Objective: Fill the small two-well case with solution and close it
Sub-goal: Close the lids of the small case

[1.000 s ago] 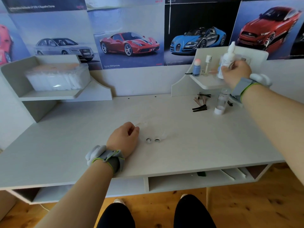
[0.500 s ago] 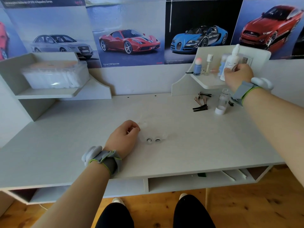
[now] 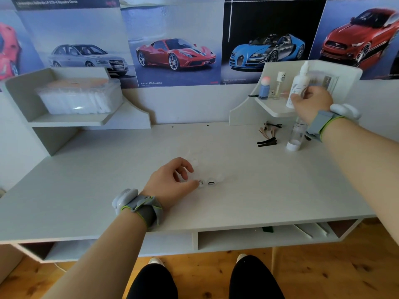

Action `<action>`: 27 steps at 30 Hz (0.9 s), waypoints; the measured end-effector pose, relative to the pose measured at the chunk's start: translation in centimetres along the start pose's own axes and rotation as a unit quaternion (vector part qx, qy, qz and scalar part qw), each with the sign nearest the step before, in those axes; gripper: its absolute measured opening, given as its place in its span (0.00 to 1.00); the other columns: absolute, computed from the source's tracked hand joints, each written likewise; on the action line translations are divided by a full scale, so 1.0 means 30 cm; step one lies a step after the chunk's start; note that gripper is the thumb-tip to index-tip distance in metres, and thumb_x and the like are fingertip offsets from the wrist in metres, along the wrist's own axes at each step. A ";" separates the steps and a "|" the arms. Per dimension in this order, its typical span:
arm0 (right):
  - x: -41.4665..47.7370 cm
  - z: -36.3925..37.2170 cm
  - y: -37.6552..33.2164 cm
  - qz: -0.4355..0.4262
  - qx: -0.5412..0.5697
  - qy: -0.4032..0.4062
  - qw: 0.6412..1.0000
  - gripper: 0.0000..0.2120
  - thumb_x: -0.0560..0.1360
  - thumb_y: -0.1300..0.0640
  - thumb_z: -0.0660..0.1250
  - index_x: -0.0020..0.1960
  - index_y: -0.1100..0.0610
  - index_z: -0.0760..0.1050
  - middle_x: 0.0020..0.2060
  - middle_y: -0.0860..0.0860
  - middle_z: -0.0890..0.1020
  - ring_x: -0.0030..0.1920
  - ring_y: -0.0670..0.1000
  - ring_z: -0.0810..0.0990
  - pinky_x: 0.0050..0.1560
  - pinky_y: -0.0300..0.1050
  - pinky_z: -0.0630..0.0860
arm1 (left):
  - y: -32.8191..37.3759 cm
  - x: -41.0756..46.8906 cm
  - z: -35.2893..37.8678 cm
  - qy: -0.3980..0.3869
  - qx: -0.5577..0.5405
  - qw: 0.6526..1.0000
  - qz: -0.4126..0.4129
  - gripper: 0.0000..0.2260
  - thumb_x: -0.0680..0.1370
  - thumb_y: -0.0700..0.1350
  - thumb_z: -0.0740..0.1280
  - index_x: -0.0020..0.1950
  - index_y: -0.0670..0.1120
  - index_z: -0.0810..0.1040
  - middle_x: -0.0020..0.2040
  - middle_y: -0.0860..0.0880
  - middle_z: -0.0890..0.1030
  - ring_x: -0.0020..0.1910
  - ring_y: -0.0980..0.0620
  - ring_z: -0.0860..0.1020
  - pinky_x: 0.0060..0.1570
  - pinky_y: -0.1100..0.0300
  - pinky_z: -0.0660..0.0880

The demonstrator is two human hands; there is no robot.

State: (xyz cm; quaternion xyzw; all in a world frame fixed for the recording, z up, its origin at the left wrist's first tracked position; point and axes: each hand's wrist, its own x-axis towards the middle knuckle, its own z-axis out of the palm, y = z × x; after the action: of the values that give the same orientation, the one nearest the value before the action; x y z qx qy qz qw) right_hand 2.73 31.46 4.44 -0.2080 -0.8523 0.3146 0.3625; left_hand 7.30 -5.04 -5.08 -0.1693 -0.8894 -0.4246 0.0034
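Observation:
A small clear two-well case (image 3: 206, 181) lies open on the white desk (image 3: 108, 182), with two dark rings showing in its wells. My left hand (image 3: 172, 182) rests on the desk just left of it, thumb tip touching the case's left edge, fingers curled and apart. My right hand (image 3: 311, 102) is up at the right corner shelf, closed around a white solution bottle (image 3: 297, 87) with a pointed nozzle, held upright above the shelf surface.
The right shelf (image 3: 267, 106) holds a small blue bottle (image 3: 263, 88) and a slim vial (image 3: 279, 84). Below it stand a clear bottle (image 3: 295, 137) and several hair clips (image 3: 267, 137). A clear plastic box (image 3: 79, 96) fills the left shelf. Open cubbies run under the desk's front edge.
My right hand has drawn the white bottle slightly down and toward me from the shelf. My left hand has opened a little, its thumb now reaching the case.

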 end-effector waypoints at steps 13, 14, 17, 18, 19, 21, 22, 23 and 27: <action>-0.142 -0.009 -0.073 -0.012 0.161 0.102 0.982 0.19 0.69 0.60 0.63 0.60 0.55 0.72 0.54 0.52 0.75 0.47 0.45 0.73 0.41 0.24 0.67 | 0.004 -0.007 -0.004 -0.006 0.014 1.000 0.008 0.14 0.59 0.53 0.67 0.44 0.59 0.75 0.39 0.58 0.76 0.37 0.55 0.75 0.44 0.54 0.77; -0.185 -0.002 -0.090 -0.036 0.175 0.082 0.981 0.17 0.69 0.61 0.62 0.58 0.55 0.73 0.51 0.50 0.76 0.43 0.43 0.73 0.39 0.22 0.67 | 0.004 -0.007 -0.004 -0.006 0.014 1.000 0.007 0.14 0.59 0.53 0.67 0.44 0.59 0.75 0.39 0.58 0.77 0.37 0.56 0.75 0.44 0.54 0.77; -0.330 0.028 -0.130 -0.118 0.194 -0.063 0.972 0.09 0.73 0.64 0.63 0.49 0.53 0.76 0.43 0.51 0.79 0.38 0.39 0.74 0.41 0.28 0.70 | 0.003 -0.008 -0.004 -0.006 0.011 1.000 0.007 0.12 0.60 0.52 0.67 0.43 0.59 0.76 0.39 0.58 0.77 0.38 0.56 0.75 0.43 0.55 0.77; -0.380 0.041 -0.140 -0.133 0.192 -0.130 0.964 0.10 0.73 0.66 0.63 0.49 0.53 0.77 0.43 0.51 0.79 0.38 0.42 0.75 0.42 0.31 0.70 | 0.003 -0.009 -0.004 -0.004 0.007 1.000 0.008 0.12 0.60 0.52 0.67 0.43 0.59 0.76 0.39 0.58 0.77 0.37 0.56 0.75 0.43 0.56 0.77; -0.427 0.053 -0.147 -0.140 0.178 -0.197 0.954 0.12 0.73 0.67 0.63 0.50 0.53 0.77 0.44 0.50 0.79 0.39 0.44 0.75 0.40 0.31 0.70 | 0.003 -0.010 -0.004 0.000 0.002 1.000 0.008 0.12 0.60 0.52 0.67 0.43 0.59 0.76 0.39 0.58 0.77 0.37 0.56 0.75 0.42 0.57 0.76; -0.508 0.079 -0.149 -0.133 0.131 -0.313 0.931 0.18 0.71 0.69 0.63 0.57 0.53 0.75 0.48 0.49 0.77 0.41 0.44 0.74 0.39 0.28 0.69 | 0.004 -0.014 -0.005 0.007 -0.012 1.000 0.009 0.12 0.61 0.52 0.67 0.44 0.58 0.75 0.39 0.58 0.77 0.37 0.56 0.74 0.41 0.59 0.75; -0.539 0.090 -0.144 -0.122 0.108 -0.352 0.922 0.20 0.71 0.68 0.63 0.60 0.53 0.73 0.50 0.49 0.76 0.44 0.46 0.74 0.41 0.30 0.69 | 0.004 -0.016 -0.007 0.008 -0.019 1.000 0.010 0.12 0.61 0.51 0.66 0.44 0.57 0.75 0.39 0.58 0.77 0.37 0.57 0.74 0.40 0.61 0.73; -0.564 0.097 -0.136 -0.112 0.090 -0.378 0.915 0.22 0.70 0.68 0.63 0.62 0.53 0.71 0.52 0.49 0.75 0.47 0.47 0.74 0.44 0.34 0.69 | 0.006 -0.018 -0.009 0.008 -0.025 1.000 0.012 0.12 0.62 0.51 0.66 0.44 0.57 0.75 0.39 0.58 0.77 0.37 0.57 0.74 0.40 0.63 0.72; -0.628 0.109 -0.115 -0.096 0.107 -0.392 0.909 0.23 0.71 0.68 0.62 0.63 0.51 0.69 0.52 0.47 0.75 0.49 0.47 0.75 0.48 0.36 0.70 | 0.010 -0.025 -0.011 0.018 -0.054 0.998 0.020 0.10 0.64 0.49 0.65 0.43 0.54 0.72 0.41 0.58 0.79 0.38 0.56 0.75 0.38 0.65 0.71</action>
State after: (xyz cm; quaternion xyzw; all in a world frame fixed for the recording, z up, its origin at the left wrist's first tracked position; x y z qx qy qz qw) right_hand 12.09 16.75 -4.12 0.0553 -0.9030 0.4234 0.0480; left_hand 8.05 -5.34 -4.75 -0.1793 -0.8612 -0.4751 0.0191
